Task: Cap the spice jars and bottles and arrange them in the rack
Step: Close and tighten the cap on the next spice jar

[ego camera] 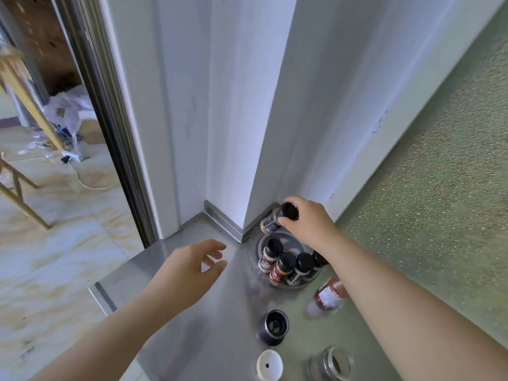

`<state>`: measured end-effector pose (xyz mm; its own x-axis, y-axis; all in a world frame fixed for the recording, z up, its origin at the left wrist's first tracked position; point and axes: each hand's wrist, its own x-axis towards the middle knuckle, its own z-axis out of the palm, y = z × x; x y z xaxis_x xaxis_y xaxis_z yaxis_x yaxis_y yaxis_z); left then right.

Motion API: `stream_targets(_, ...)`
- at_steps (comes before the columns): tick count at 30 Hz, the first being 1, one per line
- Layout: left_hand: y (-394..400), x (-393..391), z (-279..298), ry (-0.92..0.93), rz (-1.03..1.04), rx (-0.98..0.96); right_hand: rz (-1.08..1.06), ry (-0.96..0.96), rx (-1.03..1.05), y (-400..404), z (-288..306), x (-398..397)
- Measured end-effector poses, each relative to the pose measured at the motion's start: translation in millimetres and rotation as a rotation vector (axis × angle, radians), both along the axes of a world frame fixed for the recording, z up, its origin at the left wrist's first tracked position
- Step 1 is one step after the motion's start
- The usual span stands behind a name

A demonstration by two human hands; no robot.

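A round metal rack point(264, 239) stands on the steel counter by the wall corner. Three black-capped spice jars point(286, 266) stand in its near side, and a fourth is half hidden behind my right forearm. My right hand point(310, 224) grips the black cap of another spice jar point(270, 222), tilted over the rack's far edge. My left hand point(192, 268) hovers open above the counter, left of the rack, holding nothing. Nearer me stand a dark jar point(273, 327) with no cap, a white lid point(269, 365) and an open glass jar point(331, 362). A red-filled bottle point(328, 295) lies beside my right arm.
White walls form a jutting corner right behind the rack. A green speckled surface point(439, 215) runs along the right. The steel counter point(192, 325) ends at its left edge above a tiled floor; a doorway with clutter lies at far left.
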<state>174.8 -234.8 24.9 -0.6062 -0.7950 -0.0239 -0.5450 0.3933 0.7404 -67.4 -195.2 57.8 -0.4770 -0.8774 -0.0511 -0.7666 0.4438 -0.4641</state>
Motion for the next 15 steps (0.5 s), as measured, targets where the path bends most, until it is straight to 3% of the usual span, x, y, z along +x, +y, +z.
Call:
stream_targets(8, -27, 8, -10, -0.039, -0.003, -0.007, -0.035, 0.032, 0.274, -45, -69, 1)
stream_targets(15, -27, 4, -14, -0.064, -0.042, 0.006, 0.019, -0.002, 0.330, -44, -74, 7)
